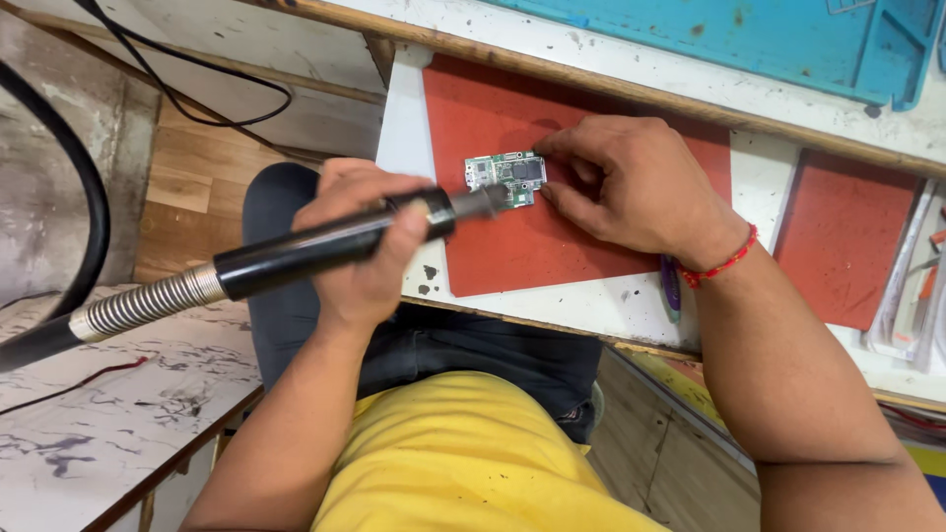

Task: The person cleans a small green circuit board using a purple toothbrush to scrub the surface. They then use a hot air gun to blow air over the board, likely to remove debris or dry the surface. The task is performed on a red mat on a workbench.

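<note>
Midway by the look of it: left hand (370,246) closed around black hot-air wand (335,239), nozzle at small green circuit board (506,177) lying on red mat (532,246) on worktop (591,310), right hand (621,182) fingertips pinning board's edge, nothing lifted off yet.

Bright, even, diffuse light | soft short shadows under hands (631,187) on red mat (512,108) | mild sheen on black tool handle (325,246) and its metal coil | no harsh glare | centre sharp | slight wide-angle bend and softness at edges | near yellow shirt (463,453) slightly soft
</note>
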